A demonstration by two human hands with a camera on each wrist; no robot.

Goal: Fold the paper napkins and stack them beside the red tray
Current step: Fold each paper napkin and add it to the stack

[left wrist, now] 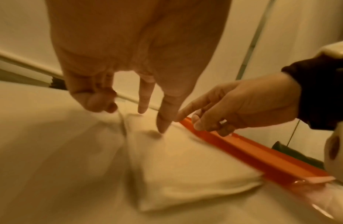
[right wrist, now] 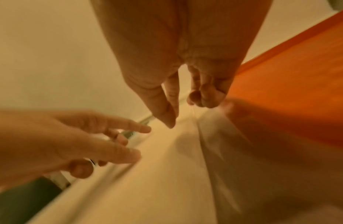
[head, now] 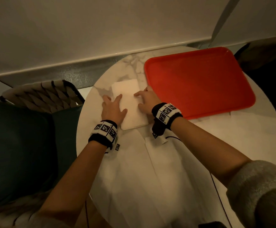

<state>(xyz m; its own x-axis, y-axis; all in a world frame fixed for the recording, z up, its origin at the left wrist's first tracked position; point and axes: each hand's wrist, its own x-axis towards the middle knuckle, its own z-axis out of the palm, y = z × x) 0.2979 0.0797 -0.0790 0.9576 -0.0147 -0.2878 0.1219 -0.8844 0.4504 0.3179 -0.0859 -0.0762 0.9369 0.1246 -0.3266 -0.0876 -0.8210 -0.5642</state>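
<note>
Both your hands sit on the folded white paper napkin point(head: 129, 104), which lies flat on the round white marble worktop point(head: 216, 137) just beside the left edge of the red rectangular plastic tray point(head: 199, 83), at about 9 o'clock from it. Left hand point(head: 113, 109) presses the napkin's left side with fingers straight and spread, nothing gripped; right hand point(head: 146, 99) rests fingertips on its right side, index extended, other fingers loosely curled, pinching nothing I can see. Wrist views are blurred, so exact fingertip contact is unclear. The napkin's long axis runs roughly 11 to 5 o'clock, near parallel to the tray's left edge. More white unfolded napkin sheets point(head: 142, 170) lie at 6 o'clock from your hands, closer to you. Likely step: flattening the crease or squaring the stack. For the next sheet either hand is about equally near; pull back toward 6 o'clock.
</note>
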